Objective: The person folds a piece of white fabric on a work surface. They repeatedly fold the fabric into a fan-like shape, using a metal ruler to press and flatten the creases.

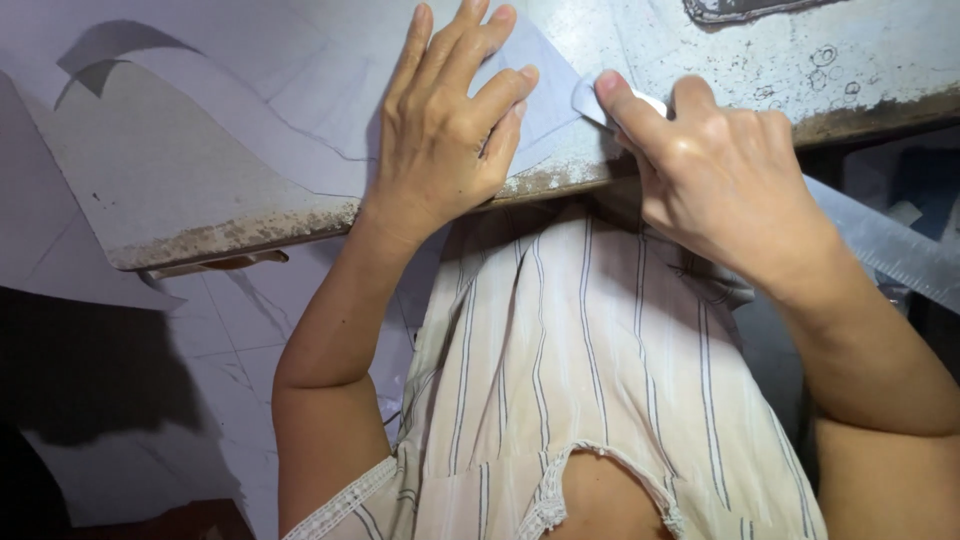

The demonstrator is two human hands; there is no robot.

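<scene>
Left hand (445, 120) flat, pinning fabric (545, 95) at counter (230, 235) edge, upper centre; right hand (715, 165) pinches chalk (592, 100). Loose pressure: fabric could shift, line skews.

A worn, rust-edged table (230, 235) carries pale fabric pieces (300, 110) lying flat.

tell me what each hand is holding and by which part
The right hand pinches a small white chalk-like piece by its rear end. The left hand grips nothing, pressing flat on the pale grey fabric piece.
</scene>
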